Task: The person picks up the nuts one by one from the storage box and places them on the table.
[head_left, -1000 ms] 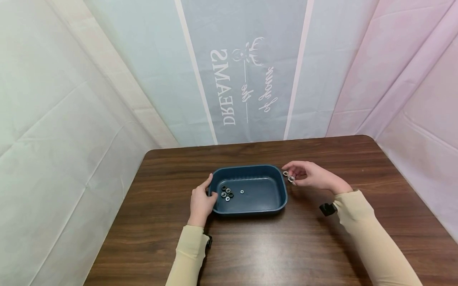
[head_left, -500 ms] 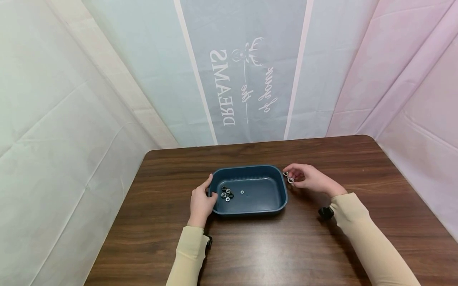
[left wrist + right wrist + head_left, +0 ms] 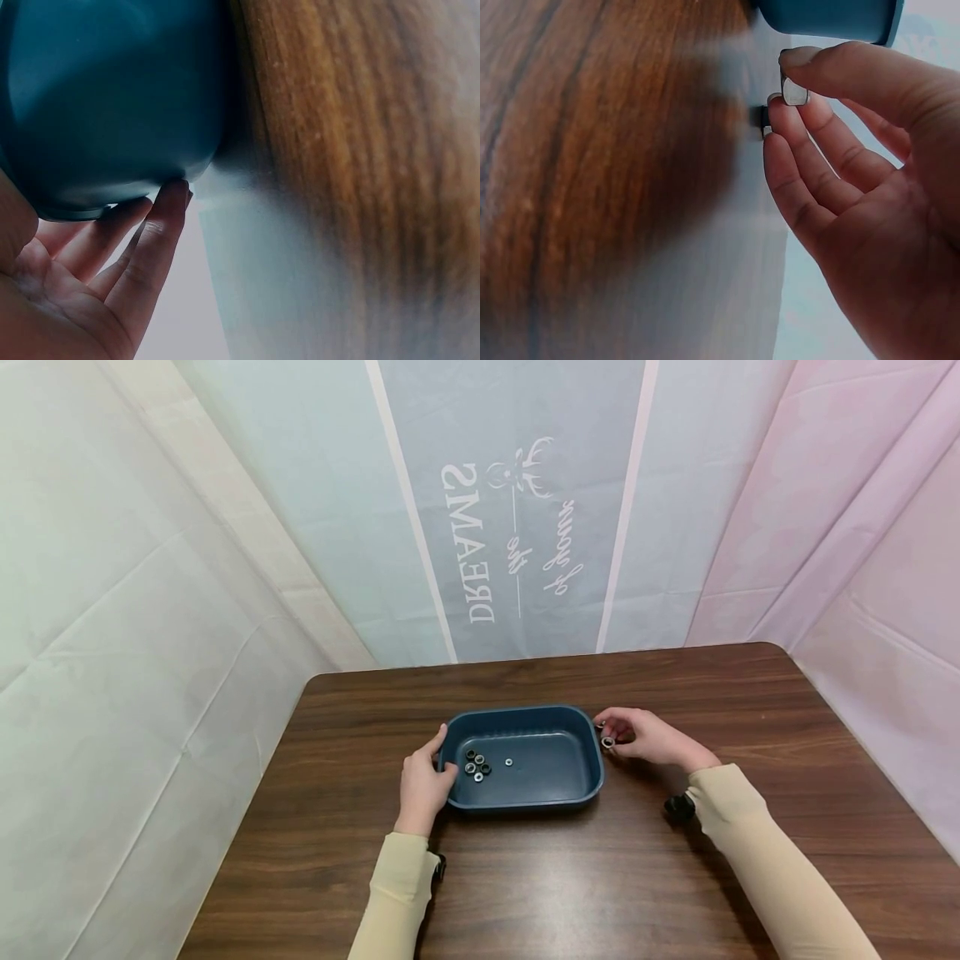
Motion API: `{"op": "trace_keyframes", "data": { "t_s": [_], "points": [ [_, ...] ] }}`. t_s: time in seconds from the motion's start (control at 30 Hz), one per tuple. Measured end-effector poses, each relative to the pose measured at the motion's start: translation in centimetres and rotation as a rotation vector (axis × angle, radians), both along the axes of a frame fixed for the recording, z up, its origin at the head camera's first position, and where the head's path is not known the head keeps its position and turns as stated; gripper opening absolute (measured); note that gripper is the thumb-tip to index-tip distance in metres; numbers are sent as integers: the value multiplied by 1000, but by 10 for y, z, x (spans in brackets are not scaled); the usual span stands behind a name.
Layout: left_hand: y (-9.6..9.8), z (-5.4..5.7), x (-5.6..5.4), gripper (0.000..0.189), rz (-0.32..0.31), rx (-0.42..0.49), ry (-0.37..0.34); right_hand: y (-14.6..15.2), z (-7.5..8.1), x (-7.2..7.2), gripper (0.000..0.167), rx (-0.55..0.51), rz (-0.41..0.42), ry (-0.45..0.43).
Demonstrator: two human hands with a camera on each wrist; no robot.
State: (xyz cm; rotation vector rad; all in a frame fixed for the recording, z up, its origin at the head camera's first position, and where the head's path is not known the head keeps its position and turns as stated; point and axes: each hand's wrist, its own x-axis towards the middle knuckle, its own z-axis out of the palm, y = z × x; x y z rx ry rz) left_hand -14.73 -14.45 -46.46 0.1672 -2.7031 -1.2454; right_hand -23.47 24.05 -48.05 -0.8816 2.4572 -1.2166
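Observation:
A dark blue rectangular tray [image 3: 521, 802] sits on the wooden table. My left hand [image 3: 423, 783] grips its left end, with the thumb over the rim and the fingers along the outer wall, as the left wrist view also shows. Just beyond the tray's right end, my right hand [image 3: 647, 739] pinches a silver metal nut [image 3: 608, 742] between thumb and fingers. The right wrist view has this nut [image 3: 795, 91] under the thumb tip. A second, darker-looking nut [image 3: 765, 120] is at the fingertips there, mostly hidden by the fingers in the head view.
Inside the tray, several silver and dark nuts [image 3: 478, 761] cluster near the left end. One small nut [image 3: 508, 762] lies apart, nearer the middle. The brown wooden table [image 3: 525, 893] ends at a printed cloth backdrop [image 3: 525, 568]. Pale cloth hangs on both sides.
My right hand has shifted slightly left and toward me, bringing the pinched nut closer down along the tray's right end. The farther nut is now more covered by the fingers. My left hand stays put.

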Motion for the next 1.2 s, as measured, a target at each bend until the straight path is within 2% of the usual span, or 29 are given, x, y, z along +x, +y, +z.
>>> {"op": "trace_keyframes", "data": {
  "t_s": [0.53, 1.2],
  "points": [
    [0, -4, -1, 66, 2, -10, 15, -1, -6, -2, 42, 45, -7, 15],
    [0, -2, 1, 65, 0, -10, 34, -5, -8, 1, 39, 44, -37, 49]
  ]
}}
